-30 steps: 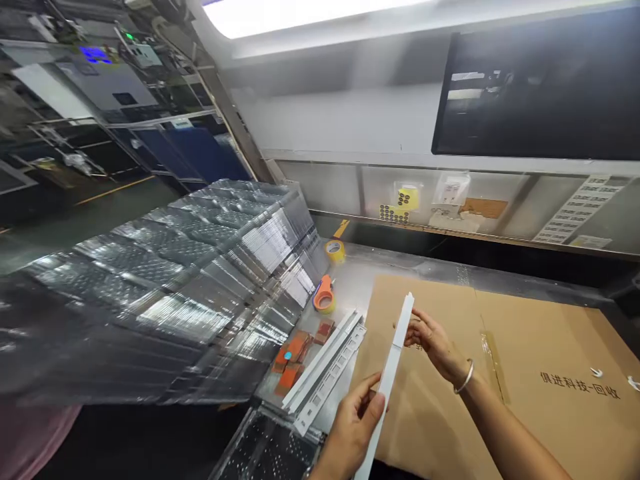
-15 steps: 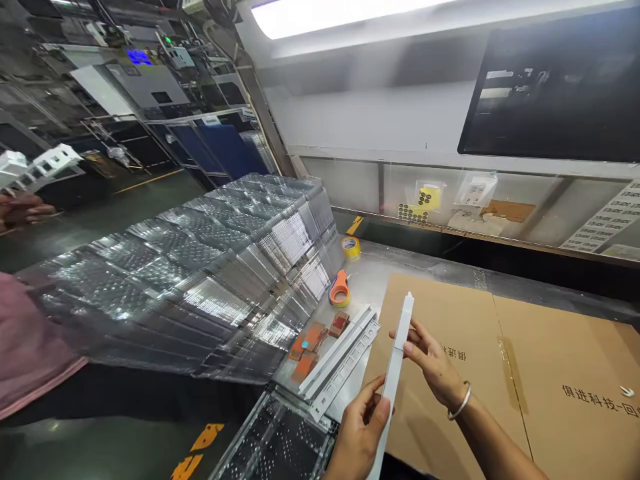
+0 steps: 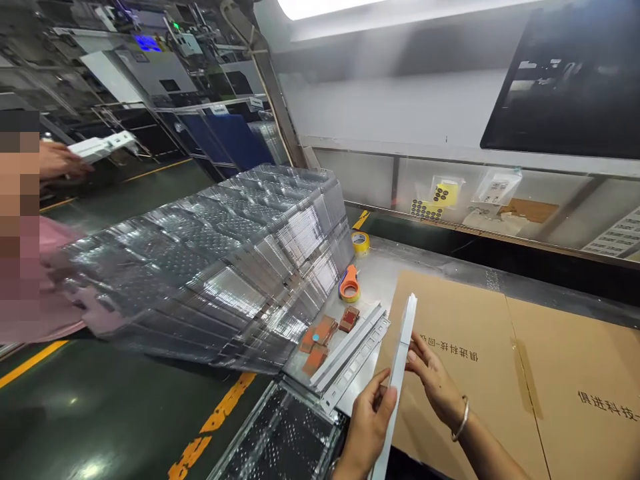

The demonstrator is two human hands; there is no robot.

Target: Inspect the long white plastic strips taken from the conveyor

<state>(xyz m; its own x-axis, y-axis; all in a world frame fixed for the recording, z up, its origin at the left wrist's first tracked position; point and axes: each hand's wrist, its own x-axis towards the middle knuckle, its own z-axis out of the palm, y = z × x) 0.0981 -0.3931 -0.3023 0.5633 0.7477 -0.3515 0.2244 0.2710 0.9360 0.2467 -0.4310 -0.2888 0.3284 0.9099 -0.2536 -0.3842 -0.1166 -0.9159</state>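
A long, narrow white strip [image 3: 403,347], perhaps a plastic profile, is held tilted above the cardboard, its far end pointing away from me. My left hand [image 3: 369,419] is closed around its lower part, thumb on the near face. Higher up, my right hand [image 3: 434,380], with a bangle [image 3: 461,419] at the wrist, pinches the strip's right edge between thumb and fingers. Left of the strip, a few similar white strips [image 3: 350,360], one with a row of square cutouts, lie on the metal table [image 3: 383,267]. Flat cardboard [image 3: 455,380] with printed characters lies under my hands.
Clear plastic trays [image 3: 215,247] are stacked high at left. Near them are an orange tape dispenser [image 3: 349,285], a yellow tape roll [image 3: 361,243] and several brownish-red pieces [image 3: 320,340]. A panel [image 3: 380,113] rises behind the table. A co-worker's hand [image 3: 63,160] holds white parts at far left.
My view has shifted, so the table and trays sit further right in the picture. The strip stays in both my hands, turned slightly more edge-on. The co-worker's hand and parts have moved right.
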